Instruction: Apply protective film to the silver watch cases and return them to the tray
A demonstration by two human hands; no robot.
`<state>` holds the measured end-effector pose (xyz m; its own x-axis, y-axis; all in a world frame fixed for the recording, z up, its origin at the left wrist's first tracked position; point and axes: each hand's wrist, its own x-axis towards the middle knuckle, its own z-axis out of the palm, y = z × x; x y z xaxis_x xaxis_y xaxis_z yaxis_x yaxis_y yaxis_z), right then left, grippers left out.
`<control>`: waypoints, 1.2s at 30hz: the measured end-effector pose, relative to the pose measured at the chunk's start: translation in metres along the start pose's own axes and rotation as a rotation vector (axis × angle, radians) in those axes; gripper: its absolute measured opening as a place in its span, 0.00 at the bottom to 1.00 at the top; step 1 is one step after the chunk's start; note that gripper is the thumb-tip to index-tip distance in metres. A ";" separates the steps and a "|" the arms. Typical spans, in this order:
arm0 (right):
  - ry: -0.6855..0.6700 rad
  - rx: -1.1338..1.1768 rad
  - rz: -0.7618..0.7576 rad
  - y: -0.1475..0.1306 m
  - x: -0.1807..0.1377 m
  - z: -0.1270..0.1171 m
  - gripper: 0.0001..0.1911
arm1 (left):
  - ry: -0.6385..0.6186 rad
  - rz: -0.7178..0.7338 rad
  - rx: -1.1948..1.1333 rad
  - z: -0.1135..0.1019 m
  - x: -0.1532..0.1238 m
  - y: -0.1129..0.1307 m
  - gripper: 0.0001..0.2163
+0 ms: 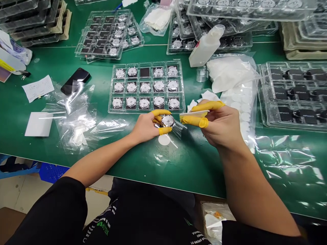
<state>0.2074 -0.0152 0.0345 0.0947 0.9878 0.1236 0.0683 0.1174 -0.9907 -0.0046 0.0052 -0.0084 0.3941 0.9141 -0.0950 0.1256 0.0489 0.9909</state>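
Fingers capped in wrinkled yellow rubber close your left hand (145, 127) around a round watch case (168, 120), its polished metal rim gripped at the edge and its pale, finely marked disc turned up, just over the near edge of the tray. Your right hand (221, 124), likewise capped in yellow with a rolled ring at the thumb, pinches a thin, flat, off-white piece (198, 114) close to the case, apart from it. Beneath your left fingertips a smooth white paper disc (164, 140) lies on the glossy green tabletop (153, 173), and beside the case you have a glinting strip of clear film (179, 130). Ahead of you sits a clear, moulded plastic tray (181, 86) of square pockets, most bearing round silvery cases, one showing a dark square pad. Past your right hand come crumpled white tissue (211, 97), a smooth white plastic bottle (205, 47) and soft white sheets (230, 73) in a thin bag. To your left, creased transparent film (76, 112) spreads by a slab-like black phone (75, 81), near a matte white paper square (39, 124)
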 end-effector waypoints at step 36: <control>0.091 -0.959 -0.719 0.027 -0.011 0.038 0.18 | -0.074 0.049 -0.023 0.002 -0.001 -0.003 0.25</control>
<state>0.1700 -0.0190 0.0042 -0.2012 0.7118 0.6729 0.8417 0.4770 -0.2529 -0.0040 0.0039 -0.0118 0.4660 0.8832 -0.0527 0.0842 0.0151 0.9963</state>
